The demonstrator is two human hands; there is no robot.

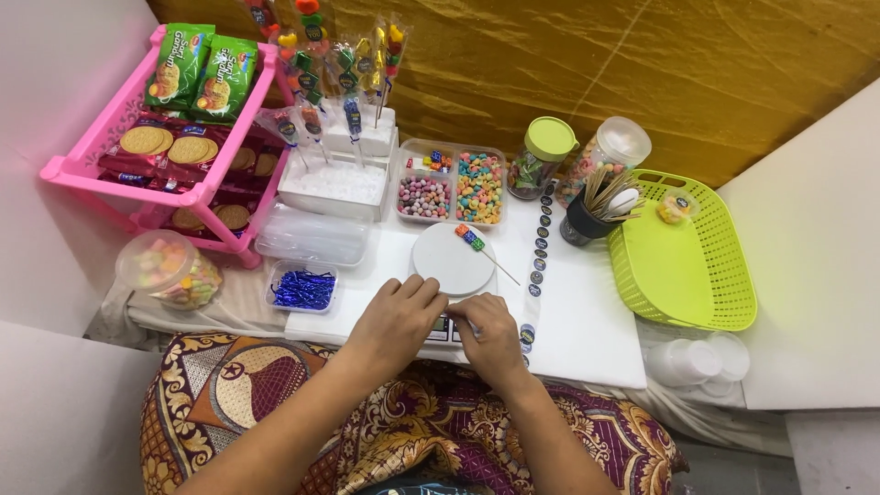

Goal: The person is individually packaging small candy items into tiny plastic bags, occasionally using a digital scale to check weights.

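My left hand (397,318) and my right hand (489,335) rest together at the front edge of a small kitchen scale, covering its display panel (443,328). The scale's round white platform (449,261) carries a wooden skewer (484,251) threaded with a few coloured candies, lying diagonally. Both hands have their fingers curled down on the scale's front; I cannot make out anything held in either. A divided clear tray (454,186) of coloured candies stands just behind the scale.
A pink rack (73,170) of biscuit packs stands far left. White foam blocks (335,183) hold finished wrapped skewers. A lime basket (687,266) sits right, beside a dark cup of sticks (587,220), two jars (545,156), a sticker strip (538,257), a candy tub (170,270) and blue twist ties (302,289).
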